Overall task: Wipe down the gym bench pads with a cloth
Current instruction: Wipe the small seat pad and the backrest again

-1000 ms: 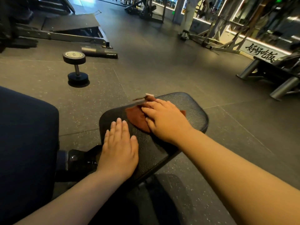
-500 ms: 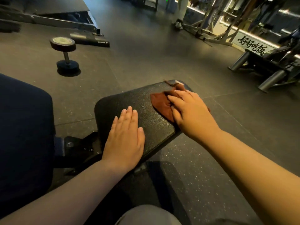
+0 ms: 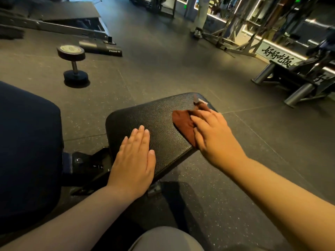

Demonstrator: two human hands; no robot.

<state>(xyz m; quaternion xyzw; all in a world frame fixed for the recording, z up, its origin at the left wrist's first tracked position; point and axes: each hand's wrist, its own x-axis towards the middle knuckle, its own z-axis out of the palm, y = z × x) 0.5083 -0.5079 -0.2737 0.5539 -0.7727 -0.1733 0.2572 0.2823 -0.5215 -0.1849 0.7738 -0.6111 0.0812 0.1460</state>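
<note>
Right hand presses cloth on pad

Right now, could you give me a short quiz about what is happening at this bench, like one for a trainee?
1. True or false: the left hand lies flat on the black seat pad and holds nothing.
2. Choose one: the brown cloth is pressed onto the pad by A) the right hand, B) the left hand, C) both hands.
3. Short answer: what stands on end on the floor beyond the pad, to the left?

Key: 1 true. 2 A. 3 the dumbbell.
</note>
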